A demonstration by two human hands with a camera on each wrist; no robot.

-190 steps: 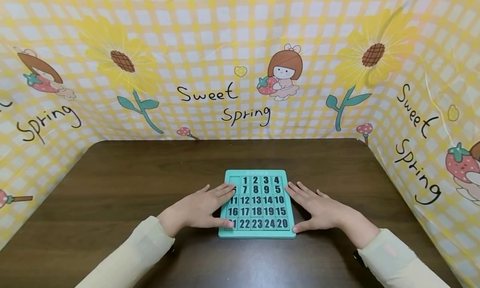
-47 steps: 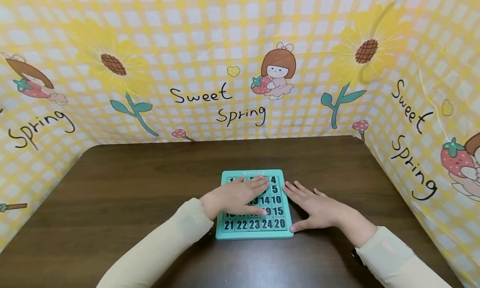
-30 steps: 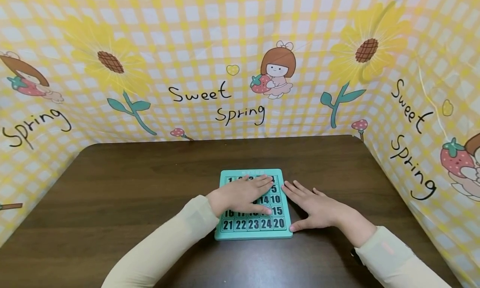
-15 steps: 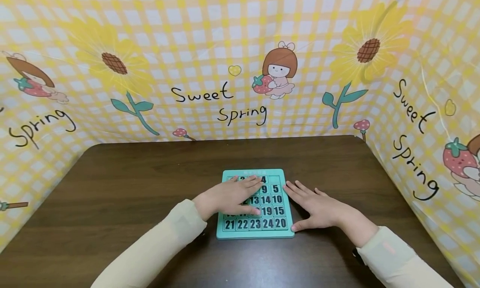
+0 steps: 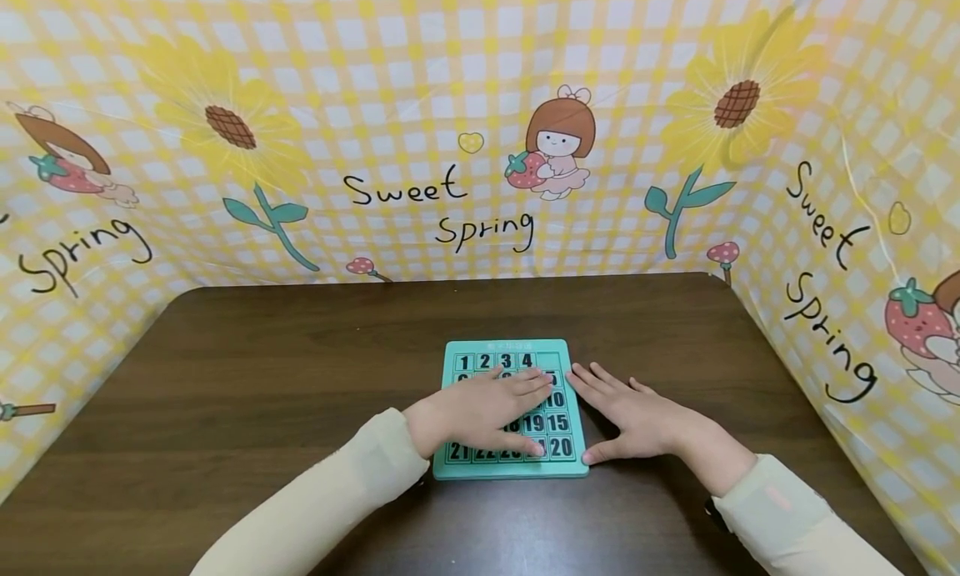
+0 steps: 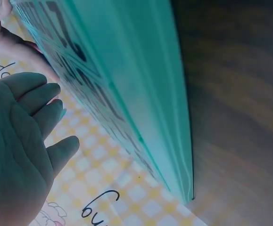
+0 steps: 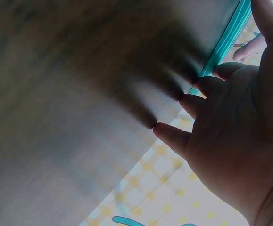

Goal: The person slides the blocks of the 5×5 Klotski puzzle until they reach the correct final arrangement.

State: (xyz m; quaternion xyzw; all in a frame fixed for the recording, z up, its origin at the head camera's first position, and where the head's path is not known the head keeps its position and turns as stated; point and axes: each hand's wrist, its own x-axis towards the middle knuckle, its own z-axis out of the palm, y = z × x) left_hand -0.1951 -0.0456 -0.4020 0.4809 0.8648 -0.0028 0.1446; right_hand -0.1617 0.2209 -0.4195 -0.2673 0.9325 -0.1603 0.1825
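A teal number slide puzzle (image 5: 510, 470) lies flat on the table, its top-right slot bare and tiles 1 to 4 along the top row. Across it reaches my left hand (image 5: 487, 409), palm down with straight fingers, the fingertips at the tile marked 5; several middle tiles are hidden beneath. In the left wrist view the left hand (image 6: 18, 150) hovers over the puzzle's face (image 6: 79, 61). My right hand (image 5: 637, 418) is spread on the table at the puzzle's right side, fingertips and thumb against that edge. The right wrist view has the right hand (image 7: 240, 127) beside the teal rim (image 7: 226, 44).
The brown wooden table (image 5: 300, 343) extends around the puzzle on every side. A yellow checked cloth (image 5: 405, 76) with flowers and lettering hangs behind the table and down both sides.
The bare slot was at top left earliest; tiles 1 to 4 have since shifted left. In the last half second my left hand moved right and nearer, onto tile 5. The right hand stays put.
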